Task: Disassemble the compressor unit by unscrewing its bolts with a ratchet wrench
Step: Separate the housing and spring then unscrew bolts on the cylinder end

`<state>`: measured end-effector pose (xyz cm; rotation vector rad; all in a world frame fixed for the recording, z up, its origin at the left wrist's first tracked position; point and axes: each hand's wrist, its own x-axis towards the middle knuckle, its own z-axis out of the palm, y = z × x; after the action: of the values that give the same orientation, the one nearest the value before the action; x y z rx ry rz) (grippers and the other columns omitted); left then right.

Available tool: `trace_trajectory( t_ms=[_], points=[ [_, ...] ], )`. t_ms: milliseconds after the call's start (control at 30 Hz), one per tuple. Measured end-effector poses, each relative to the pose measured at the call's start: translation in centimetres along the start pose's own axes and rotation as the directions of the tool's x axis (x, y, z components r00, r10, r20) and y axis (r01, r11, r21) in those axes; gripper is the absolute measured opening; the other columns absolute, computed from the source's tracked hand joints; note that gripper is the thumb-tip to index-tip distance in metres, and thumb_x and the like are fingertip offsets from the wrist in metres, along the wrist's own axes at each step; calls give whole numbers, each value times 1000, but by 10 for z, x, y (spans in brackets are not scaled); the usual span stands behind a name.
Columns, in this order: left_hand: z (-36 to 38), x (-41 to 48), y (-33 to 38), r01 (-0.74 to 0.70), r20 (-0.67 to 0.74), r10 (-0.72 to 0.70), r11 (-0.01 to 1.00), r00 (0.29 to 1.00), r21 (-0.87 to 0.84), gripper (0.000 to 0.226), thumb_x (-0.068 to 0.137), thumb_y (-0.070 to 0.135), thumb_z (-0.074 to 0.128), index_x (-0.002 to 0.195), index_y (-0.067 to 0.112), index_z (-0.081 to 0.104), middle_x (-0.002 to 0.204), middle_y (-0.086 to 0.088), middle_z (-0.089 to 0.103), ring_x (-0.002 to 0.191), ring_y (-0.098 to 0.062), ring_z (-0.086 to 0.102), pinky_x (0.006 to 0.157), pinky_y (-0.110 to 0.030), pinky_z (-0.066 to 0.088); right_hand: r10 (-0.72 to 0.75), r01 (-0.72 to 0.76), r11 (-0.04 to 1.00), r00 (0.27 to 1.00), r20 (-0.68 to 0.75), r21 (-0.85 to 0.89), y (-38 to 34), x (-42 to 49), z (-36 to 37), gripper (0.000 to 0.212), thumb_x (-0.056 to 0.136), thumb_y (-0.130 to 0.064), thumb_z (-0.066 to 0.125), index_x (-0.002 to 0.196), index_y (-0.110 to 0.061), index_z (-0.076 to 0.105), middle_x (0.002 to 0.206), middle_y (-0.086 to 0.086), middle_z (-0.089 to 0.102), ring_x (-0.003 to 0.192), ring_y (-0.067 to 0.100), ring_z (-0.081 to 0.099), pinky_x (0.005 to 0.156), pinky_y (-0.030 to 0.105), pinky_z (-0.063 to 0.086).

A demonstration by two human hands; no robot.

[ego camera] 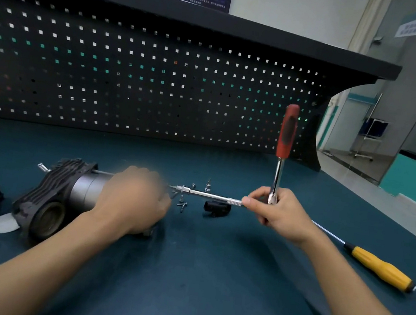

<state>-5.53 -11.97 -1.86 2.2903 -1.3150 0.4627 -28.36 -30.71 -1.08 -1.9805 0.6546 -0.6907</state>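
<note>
Teal bench [212, 277], finned grey compressor [62, 191], left hand [135, 200] gripping it, right hand [276, 214] holding ratchet wrench [285, 138]

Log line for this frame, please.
left hand: grips compressor unit | right hand: holds ratchet wrench at its head, extension bar pointing toward unit | loose screws on table

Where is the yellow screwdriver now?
In the head view, the yellow screwdriver lies on the blue table at the right, just right of the right forearm; its metal shaft points toward the right hand, which holds the ratchet wrench.
</note>
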Motion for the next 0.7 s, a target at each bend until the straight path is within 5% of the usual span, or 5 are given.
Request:
trace_trajectory(
  t_ms=[167,467,533,600,700],
  points=[
    [-1,2,-1,-9,55,5,998,998,58,33,86,49,50,99,20,61,108,2,62,108,-22,51,83,-33,42,-141,168,938,984,109,-303,2,-2,-7,17,84,-26,81,90,-40,75,88,-13,74,79,2,66,74,15,49],
    [1,5,-2,-5,11,5,1000,1000,24,25,85,44,49,78,20,53,85,2,58,94,-23,53,69,-34,40,-279,293,905,956,88,-309,12,3,-8,19,80,-31,85,94,-37,72,65,-15,58,57,2,49,59,20,44],
    [4,7,-3,-4,-4,4,1000,1000,11,24,86,40,49,75,20,52,79,3,53,92,-24,52,65,-33,37,-165,169,967,986,36,-192,6,1,-4,24,79,-49,81,88,-28,75,62,-7,60,54,8,52,56,24,44],
    [6,8,-3,-10,-2,10,1000,1000,7,24,87,38,49,73,19,50,76,4,50,90,-24,52,64,-33,35,86,-84,996,995,51,-44,-2,-1,-1,64,69,-76,69,83,-14,76,55,3,56,48,18,50,50,27,40],
    [8,9,-4,-18,1,18,1000,1000,2,25,88,37,50,72,17,50,73,3,50,87,-26,52,65,-33,38,413,-455,862,886,210,226,-13,-1,-2,82,75,-82,54,79,-4,77,45,5,40,38,18,35,40,26,31]
  ],
)
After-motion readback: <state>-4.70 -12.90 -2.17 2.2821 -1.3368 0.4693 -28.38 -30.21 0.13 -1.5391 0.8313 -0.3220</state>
